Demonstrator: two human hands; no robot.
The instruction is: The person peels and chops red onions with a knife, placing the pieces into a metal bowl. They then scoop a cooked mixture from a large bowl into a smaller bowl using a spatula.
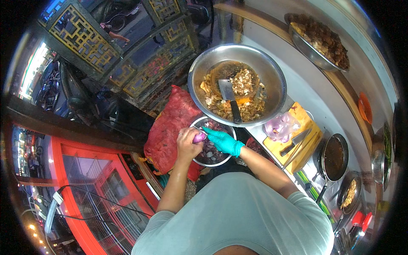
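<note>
My left hand (188, 145) is bare and wears a ring. It holds a purple-skinned onion (199, 137) over a metal bowl (230, 158). My right hand (224, 142) wears a teal glove and grips a small knife, whose thin blade (200, 129) lies against the top of the onion. The knife's handle is hidden by the glove. Inside the bowl, below both hands, are onion skins and pieces (212, 153). A red mesh sack (169, 127) bulges just left of the bowl.
Beyond the bowl, a large steel basin (277, 79) holds chopped food and a cleaver-like spatula (227, 91). At right are a plastic bag (279, 127), a cutting board (299, 111) with a knife (296, 140), and frying pans (334, 156). A red-framed cabinet (59, 169) stands left.
</note>
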